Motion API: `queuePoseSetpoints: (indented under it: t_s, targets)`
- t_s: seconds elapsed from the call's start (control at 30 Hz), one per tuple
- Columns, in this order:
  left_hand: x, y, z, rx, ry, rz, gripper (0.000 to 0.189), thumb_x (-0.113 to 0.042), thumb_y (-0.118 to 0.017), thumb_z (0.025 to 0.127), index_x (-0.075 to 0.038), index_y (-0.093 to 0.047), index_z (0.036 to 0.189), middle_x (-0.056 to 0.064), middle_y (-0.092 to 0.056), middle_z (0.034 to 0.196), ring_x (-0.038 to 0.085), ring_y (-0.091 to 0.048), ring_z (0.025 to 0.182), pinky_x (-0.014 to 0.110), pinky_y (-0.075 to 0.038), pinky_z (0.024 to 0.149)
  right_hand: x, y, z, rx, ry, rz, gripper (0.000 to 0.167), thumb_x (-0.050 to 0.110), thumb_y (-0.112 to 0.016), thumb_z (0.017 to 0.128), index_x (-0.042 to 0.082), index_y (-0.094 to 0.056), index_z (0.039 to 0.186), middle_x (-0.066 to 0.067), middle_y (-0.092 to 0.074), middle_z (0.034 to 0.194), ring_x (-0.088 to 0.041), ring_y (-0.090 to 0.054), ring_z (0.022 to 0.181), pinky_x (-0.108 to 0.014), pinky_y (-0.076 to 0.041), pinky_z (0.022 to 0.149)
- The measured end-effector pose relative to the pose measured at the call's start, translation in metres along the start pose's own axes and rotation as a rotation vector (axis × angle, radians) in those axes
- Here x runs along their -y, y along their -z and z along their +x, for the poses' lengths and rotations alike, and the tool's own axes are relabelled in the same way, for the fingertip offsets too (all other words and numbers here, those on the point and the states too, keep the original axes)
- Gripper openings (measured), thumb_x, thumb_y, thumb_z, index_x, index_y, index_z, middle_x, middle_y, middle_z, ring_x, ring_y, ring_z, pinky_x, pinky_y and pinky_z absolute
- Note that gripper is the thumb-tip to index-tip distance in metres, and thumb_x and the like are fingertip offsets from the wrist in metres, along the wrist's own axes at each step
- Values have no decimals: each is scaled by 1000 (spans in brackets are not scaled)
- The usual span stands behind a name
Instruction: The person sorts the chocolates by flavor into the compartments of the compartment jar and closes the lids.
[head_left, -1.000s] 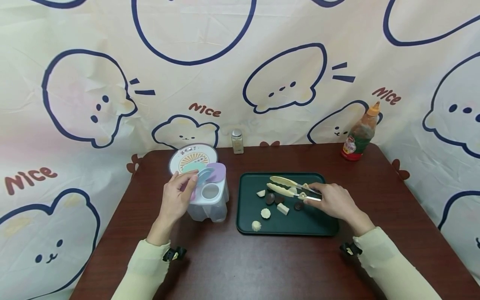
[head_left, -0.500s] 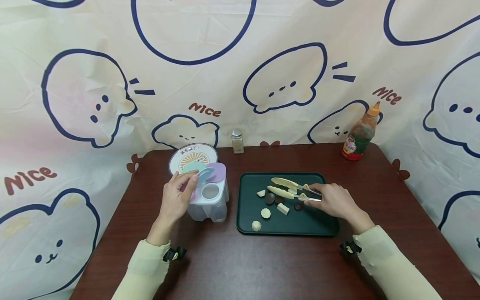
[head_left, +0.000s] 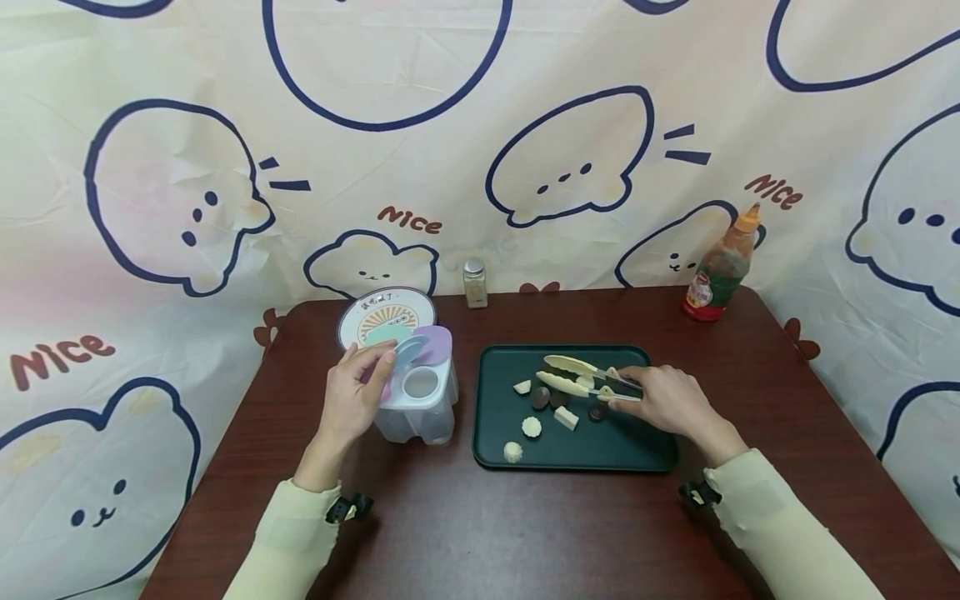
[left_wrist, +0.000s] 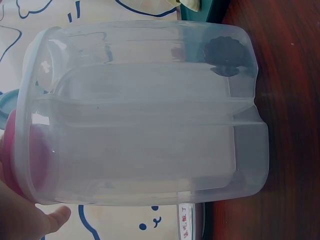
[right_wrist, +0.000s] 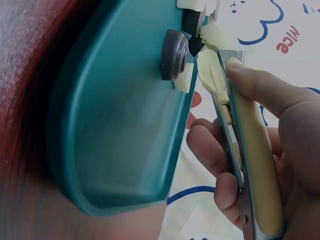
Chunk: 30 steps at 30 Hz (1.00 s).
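Observation:
My left hand (head_left: pixel 356 392) pinches the raised light-blue lid (head_left: pixel 409 350) of a clear plastic box (head_left: pixel 415 421) with several coloured flip lids. Beside that lid, a round opening (head_left: pixel 421 382) shows in the white top. Low inside the box lies a dark scalloped piece (left_wrist: pixel 226 52), seen through the wall. My right hand (head_left: pixel 670 402) grips tongs (head_left: pixel 600 383) with cream tips, held low over a dark green tray (head_left: pixel 637 450). On the tray lie several dark brown round pieces (head_left: pixel 540 397) and pale pieces (head_left: pixel 566 417). Whether the tips touch a piece I cannot tell.
A printed round plate (head_left: pixel 352 321) stands behind the box. At the table's back edge is a small glass shaker (head_left: pixel 475 283). A sauce bottle (head_left: pixel 717 267) with an orange cap stands at the back right. Brown table (head_left: pixel 480 533) surface extends in front.
The tongs' tips have shifted slightly right and toward me over the tray. My left hand and the raised lid stay where they were.

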<state>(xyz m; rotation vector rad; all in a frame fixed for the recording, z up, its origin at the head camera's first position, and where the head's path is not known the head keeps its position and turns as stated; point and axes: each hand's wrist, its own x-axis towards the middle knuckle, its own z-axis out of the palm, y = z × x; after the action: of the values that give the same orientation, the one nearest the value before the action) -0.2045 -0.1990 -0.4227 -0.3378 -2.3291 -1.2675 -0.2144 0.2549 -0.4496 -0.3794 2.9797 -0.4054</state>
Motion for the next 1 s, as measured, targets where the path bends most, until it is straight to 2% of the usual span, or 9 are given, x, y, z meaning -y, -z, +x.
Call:
queuePoseSetpoints:
  t_s: [0.13, 0.43, 0.7, 1.0]
  targets:
    - [0, 0, 0, 0, -2, 1, 26, -24, -62, 95, -5, -76, 105, 16, -74, 117, 34, -66, 118, 59, -22, 121, 0, 0, 0, -5, -3, -17, 62, 50, -72, 86, 8, -64, 132, -6, -68, 83, -16, -49, 62, -29, -39, 48]
    - [2, -1, 0, -5, -5, 15, 25, -23, -62, 96, -5, -77, 104, 17, -74, 116, 36, -66, 118, 58, -23, 122, -2, -4, -1, -32, 19, -22, 55, 46, -71, 89, 9, -65, 130, -3, -66, 78, -15, -46, 58, -29, -36, 45]
    - [1, -1, 0, -5, -6, 17, 25, -23, -62, 95, -5, -77, 104, 15, -74, 116, 34, -67, 117, 57, -23, 122, -2, -4, -2, -43, 32, -30, 55, 47, -70, 89, 10, -66, 129, -4, -69, 82, -15, -47, 59, -28, -37, 45]
    - [1, 0, 0, -4, -6, 10, 25, -24, -62, 95, -5, -77, 104, 15, -74, 116, 32, -67, 118, 57, -23, 122, 2, 0, -5, -64, 49, 18, 54, 47, -71, 88, 12, -67, 129, -4, -69, 84, -14, -47, 60, -28, -38, 48]
